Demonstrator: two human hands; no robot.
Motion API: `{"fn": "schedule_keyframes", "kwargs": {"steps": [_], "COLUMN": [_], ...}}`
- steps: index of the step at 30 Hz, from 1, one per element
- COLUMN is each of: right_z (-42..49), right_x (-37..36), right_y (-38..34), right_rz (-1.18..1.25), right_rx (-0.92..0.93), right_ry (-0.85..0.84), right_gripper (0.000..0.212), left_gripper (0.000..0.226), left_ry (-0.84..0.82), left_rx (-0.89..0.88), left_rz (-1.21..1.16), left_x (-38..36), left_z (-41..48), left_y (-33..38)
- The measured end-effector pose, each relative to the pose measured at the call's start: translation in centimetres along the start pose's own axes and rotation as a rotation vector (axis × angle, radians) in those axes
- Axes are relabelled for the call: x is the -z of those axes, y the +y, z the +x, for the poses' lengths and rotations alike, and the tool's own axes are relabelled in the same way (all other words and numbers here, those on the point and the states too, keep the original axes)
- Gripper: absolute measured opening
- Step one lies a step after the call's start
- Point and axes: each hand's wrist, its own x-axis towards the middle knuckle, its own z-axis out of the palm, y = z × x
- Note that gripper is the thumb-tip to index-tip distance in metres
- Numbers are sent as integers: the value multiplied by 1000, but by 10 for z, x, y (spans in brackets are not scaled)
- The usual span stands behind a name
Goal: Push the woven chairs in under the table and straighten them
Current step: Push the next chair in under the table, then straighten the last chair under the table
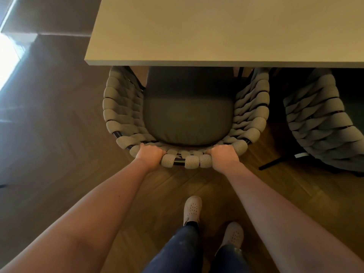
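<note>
A woven chair (pixel 122 107) with thick grey-green rope weave and a dark seat cushion stands straight in front of me. Its front part is tucked under the beige table (pixel 216 32). My left hand (pixel 149 155) grips the top rim of the chair's back, left of centre. My right hand (pixel 223 155) grips the same rim right of centre. A second woven chair (pixel 319 123) stands to the right, angled, its front hidden in shadow under the table edge.
The floor is dark herringbone wood (pixel 49 134). My two feet in pale perforated shoes (pixel 192 209) stand just behind the chair. A black leg of the second chair (pixel 275 163) sticks out on the floor at right. Bright window light falls at far left.
</note>
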Motion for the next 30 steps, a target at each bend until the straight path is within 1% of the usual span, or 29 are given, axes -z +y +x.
{"fn": "schedule_keyframes", "kwargs": {"steps": [8, 11, 12, 15, 16, 18, 21, 25, 27, 30], "right_z": [1, 2, 1, -7, -11, -23, -42, -78, -100, -139], "right_x": [-1, -4, -5, -7, -6, -5, -8, -13, -19, -32], "right_y": [3, 9, 12, 19, 22, 34, 60, 117, 153, 211], "right_rz": [-11, 32, 65, 158, 163, 147, 145, 171, 193, 210], "right_rx": [31, 78, 96, 160, 177, 193, 167, 12, -67, -123], "right_ry": [4, 18, 25, 71, 92, 149, 255, 313, 314, 314], "right_gripper": [36, 44, 50, 67, 72, 81, 91, 94, 92, 92], "left_gripper": [30, 34, 43, 88, 97, 104, 99, 91, 89, 89], "left_ry": [-14, -56, -78, -112, -98, -42, 90, 274, 308, 336], "left_rx": [-7, -18, -33, -140, -190, -285, -364, -425, -437, -433], "left_rz": [3, 0, 1, -22, -58, -147, -223, -143, -116, -71], "left_x": [5, 8, 10, 17, 21, 35, 56, 81, 94, 114], "left_z": [2, 3, 4, 10, 11, 13, 16, 24, 27, 32], "left_y": [3, 3, 3, 16, 25, 53, 93, 148, 180, 235]}}
